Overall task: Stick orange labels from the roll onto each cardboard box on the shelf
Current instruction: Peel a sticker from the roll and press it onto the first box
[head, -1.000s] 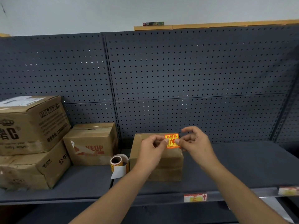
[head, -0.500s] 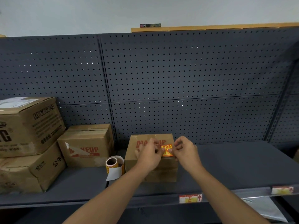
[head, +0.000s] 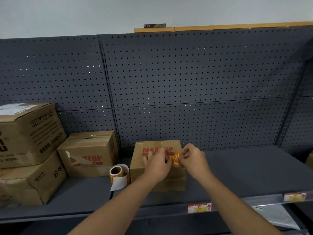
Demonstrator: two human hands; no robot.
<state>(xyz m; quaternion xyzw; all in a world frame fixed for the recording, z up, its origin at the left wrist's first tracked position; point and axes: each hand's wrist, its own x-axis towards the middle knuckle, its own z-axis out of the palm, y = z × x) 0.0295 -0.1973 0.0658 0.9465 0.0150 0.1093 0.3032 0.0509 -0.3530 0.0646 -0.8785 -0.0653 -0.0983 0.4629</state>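
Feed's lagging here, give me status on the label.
Left hand and right hand both pinch the orange label, low over the centre box. Label roll beside it, clear.

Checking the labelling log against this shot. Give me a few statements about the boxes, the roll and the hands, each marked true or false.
1. Both hands hold the orange label at the front of the middle box. True.
2. The label roll lies on top of a box. False: it stands on the shelf, left of the middle box.
3. Two boxes are stacked at far left. True.
4. The left hand grips the roll. False: it is at the label, as is the right hand.
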